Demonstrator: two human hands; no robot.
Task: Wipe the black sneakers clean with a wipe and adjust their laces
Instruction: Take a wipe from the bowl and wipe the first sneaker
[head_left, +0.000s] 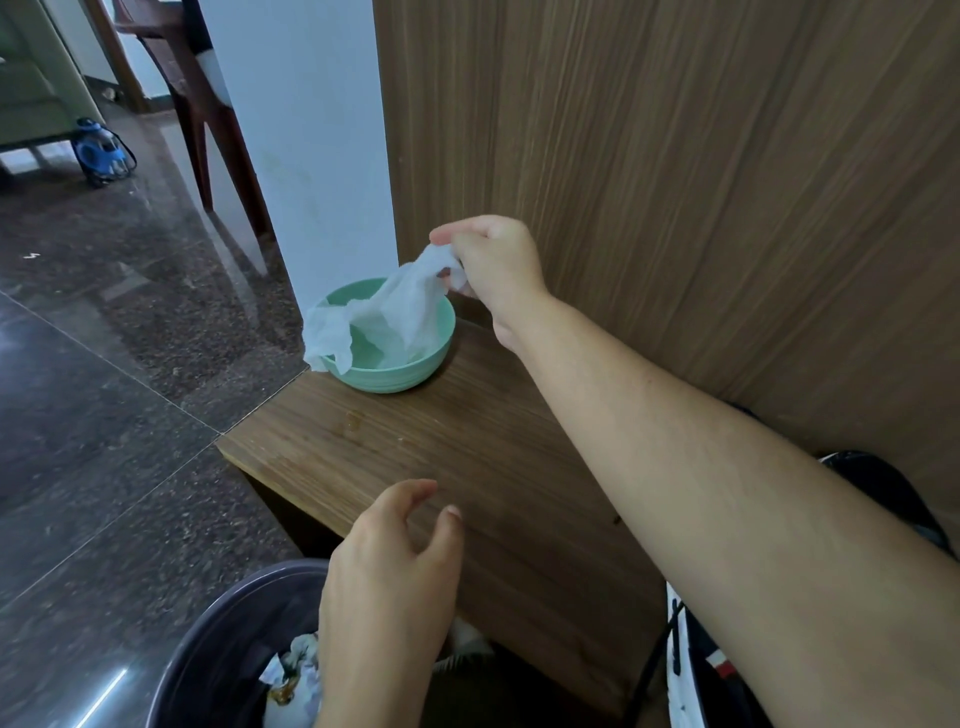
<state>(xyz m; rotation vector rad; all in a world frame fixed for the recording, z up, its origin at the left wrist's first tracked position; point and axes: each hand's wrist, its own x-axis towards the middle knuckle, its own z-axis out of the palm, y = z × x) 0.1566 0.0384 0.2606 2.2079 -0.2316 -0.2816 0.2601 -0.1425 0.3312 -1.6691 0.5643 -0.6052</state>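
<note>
Our right hand pinches thin white wet wipe above mint-green plastic bowl; left hand loosely spread, empty; we should lift clear, wring drips.

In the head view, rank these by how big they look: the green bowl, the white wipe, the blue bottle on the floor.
1. white wipe and green bowl: alike, unranked; the right hand holds the wipe.
2. blue bottle: smallest, though farther away.
</note>
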